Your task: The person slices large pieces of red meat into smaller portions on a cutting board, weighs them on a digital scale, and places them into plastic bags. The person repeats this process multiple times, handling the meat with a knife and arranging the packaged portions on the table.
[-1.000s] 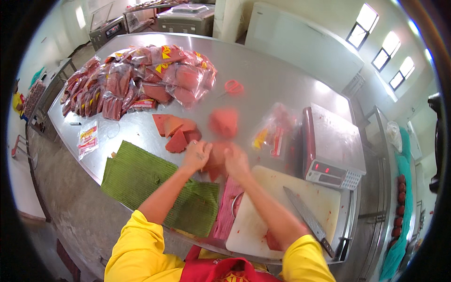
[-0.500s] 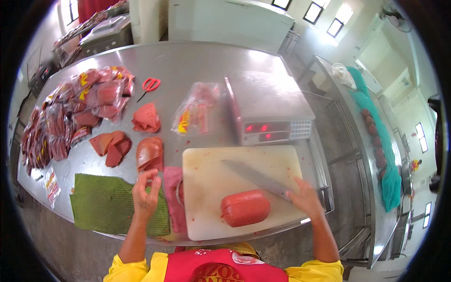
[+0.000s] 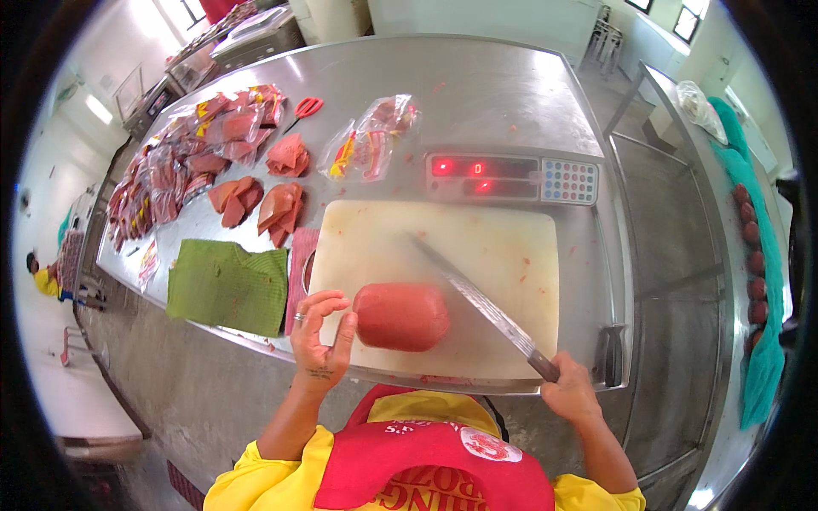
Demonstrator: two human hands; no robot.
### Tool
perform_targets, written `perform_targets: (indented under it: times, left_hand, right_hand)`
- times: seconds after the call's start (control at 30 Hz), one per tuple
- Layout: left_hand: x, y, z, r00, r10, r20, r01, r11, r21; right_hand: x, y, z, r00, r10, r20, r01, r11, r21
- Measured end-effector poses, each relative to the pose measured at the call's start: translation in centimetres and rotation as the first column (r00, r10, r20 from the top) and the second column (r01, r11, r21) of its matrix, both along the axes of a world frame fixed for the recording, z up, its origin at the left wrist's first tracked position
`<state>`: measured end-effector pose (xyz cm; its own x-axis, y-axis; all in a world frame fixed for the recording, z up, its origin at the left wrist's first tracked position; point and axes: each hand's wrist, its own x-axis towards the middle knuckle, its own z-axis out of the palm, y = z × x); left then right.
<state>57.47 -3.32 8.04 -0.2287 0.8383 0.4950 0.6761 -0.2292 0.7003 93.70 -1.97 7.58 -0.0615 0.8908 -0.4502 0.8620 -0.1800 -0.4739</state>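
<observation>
Currently on the board: one red meat log (image 3: 401,318), lying on its side near the front edge of the white cutting board (image 3: 503,230); no cut face shows, so it seems whole and unsliced.
Left hand: the person's left hand (image 3: 322,336) is loosely open, fingers curved, holding nothing, its fingertips just beside the log's left end.
Right hand: the right hand (image 3: 569,387) is closed around the handle of one long-bladed knife (image 3: 490,307), whose blade slants over the board to the right of the log.
Sliced so far: three loose piles of meat slices (image 3: 280,211) on the steel table (image 3: 477,77), unbagged.
Bagged so far: one large heap of clear meat packets (image 3: 183,157) at the left; they overlap and shine too much for a fair count.
Left to do, by the look of it: slicing this one log and bagging the three piles.
Tools: one digital scale (image 3: 511,177) behind the board; one pair of red-handled scissors (image 3: 308,108).
Cloths: two, one green cloth (image 3: 228,289) and one pink cloth (image 3: 300,264) left of the board.
Side table: at least six dark red logs (image 3: 755,262) in a row beside teal netting (image 3: 763,375).
</observation>
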Motion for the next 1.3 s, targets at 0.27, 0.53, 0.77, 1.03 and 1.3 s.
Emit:
perform_targets:
  times: [0.27,0.53,0.77,1.03,1.3]
  left_hand:
    - [1.3,1.0,-4.5,0.924,0.081,0.374,-0.064,0.996,-0.057]
    - [3.1,1.6,-4.6,0.997,0.003,-0.081,0.009,0.989,0.146]
    - [2.1,3.3,-5.2,0.988,-0.101,-0.115,0.113,0.988,0.105]
    - [1.0,3.7,-5.3,0.982,-0.167,-0.085,0.171,0.985,0.032]
    - [-1.4,4.5,-5.5,0.932,-0.27,0.24,0.29,0.956,-0.049]
  right_hand:
    - [0.4,-4.9,7.4,0.988,0.106,-0.115,-0.118,0.987,-0.106]
    - [-1.7,-5.9,12.0,0.936,0.325,0.133,-0.327,0.945,-0.012]
    - [-3.3,-6.9,13.4,0.951,0.28,0.135,-0.257,0.953,-0.162]
    - [-5.7,-7.1,11.8,0.94,0.238,0.245,-0.164,0.944,-0.287]
    - [-6.7,-7.1,10.6,0.946,0.212,0.244,-0.126,0.936,-0.328]
